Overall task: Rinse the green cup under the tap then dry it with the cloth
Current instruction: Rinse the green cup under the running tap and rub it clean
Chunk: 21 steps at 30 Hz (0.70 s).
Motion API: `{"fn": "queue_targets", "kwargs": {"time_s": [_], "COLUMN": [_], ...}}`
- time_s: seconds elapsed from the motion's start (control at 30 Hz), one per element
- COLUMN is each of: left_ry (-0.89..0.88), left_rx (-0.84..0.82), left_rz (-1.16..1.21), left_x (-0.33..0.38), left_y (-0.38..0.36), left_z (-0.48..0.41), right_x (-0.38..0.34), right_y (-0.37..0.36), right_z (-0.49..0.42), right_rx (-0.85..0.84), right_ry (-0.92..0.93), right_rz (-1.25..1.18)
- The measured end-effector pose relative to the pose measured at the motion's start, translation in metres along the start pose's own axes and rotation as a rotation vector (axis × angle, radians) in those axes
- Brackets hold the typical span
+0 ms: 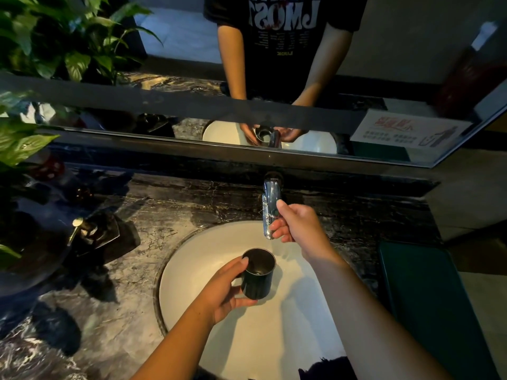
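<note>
Left hand [225, 289]: clamped on the green cup [258, 281], with the thumb along the near wall by the rim and the fingers wrapped under and round the far side. The cup is held in the air over the sink [208, 256], mouth up and tilted slightly, just below and in front of the tap's outlet. The outside is dark green and the inside is shiny metal. Whether any water lies in the cup cannot be told.

Right hand [299, 226]: closed on the tap [270, 204], with the thumb laid along the top of the spout and the fingers curled in against its lower end.

The sink is a round white bowl set into a dark marbled counter [137, 311]. What shows of the bowl is bare white.

To the left on the counter stands a dark soap dispenser [93, 234] with a brass-coloured pump. Its contents cannot be seen. A leafy plant [24, 144] stands at the far left. To the right of the sink lies a flat green thing [428, 297]; cloth or tray, it cannot be told.

A mirror [384, 64] runs behind the tap, with a printed notice [406, 130] at its lower right.

Count: two hands, one cup, one tap, one sink, one dispenser, one notice.
</note>
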State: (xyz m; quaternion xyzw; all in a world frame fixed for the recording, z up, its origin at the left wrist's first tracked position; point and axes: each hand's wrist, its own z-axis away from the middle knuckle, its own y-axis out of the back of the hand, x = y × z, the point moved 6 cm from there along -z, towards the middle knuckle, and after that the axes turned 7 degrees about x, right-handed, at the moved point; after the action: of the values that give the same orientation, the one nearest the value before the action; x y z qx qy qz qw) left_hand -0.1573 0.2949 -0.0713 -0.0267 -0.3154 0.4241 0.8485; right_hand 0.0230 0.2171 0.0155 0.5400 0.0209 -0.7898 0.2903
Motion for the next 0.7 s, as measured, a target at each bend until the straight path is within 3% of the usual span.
{"fn": "queue_targets", "kwargs": {"time_s": [0.7], "left_ry": [-0.032], "left_rx": [0.043], "left_rz": [0.013], "left_x": [-0.005], "left_y": [0.007], "left_z": [0.000], "right_x": [0.020], "right_y": [-0.015], "right_z": [0.001], "right_rx": [0.005], "right_ry": [-0.023], "right_rz": [0.034]}}
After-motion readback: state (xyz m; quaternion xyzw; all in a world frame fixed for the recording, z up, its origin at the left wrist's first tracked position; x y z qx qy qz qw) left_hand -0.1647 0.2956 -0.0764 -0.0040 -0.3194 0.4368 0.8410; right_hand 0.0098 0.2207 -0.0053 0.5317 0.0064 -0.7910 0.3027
